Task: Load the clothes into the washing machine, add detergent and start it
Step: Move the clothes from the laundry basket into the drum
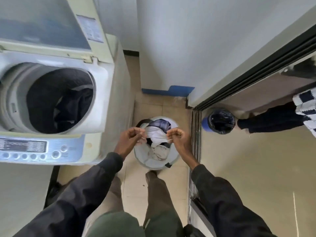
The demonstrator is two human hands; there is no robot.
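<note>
Both hands lift a white garment over the basket beside the washer.

The left hand (131, 137) and right hand (176, 136) have curled fingers, each pinching an edge of the white garment (156, 135), which is stretched between them just above the basket (153, 166). The basket stands on the floor in the middle, with more clothes (159, 152) inside. The washer (104, 93) stands to the left with its lid (42, 23) raised and dark clothes (59, 101) in the drum. A bin (204, 123) stands on the right.
</note>
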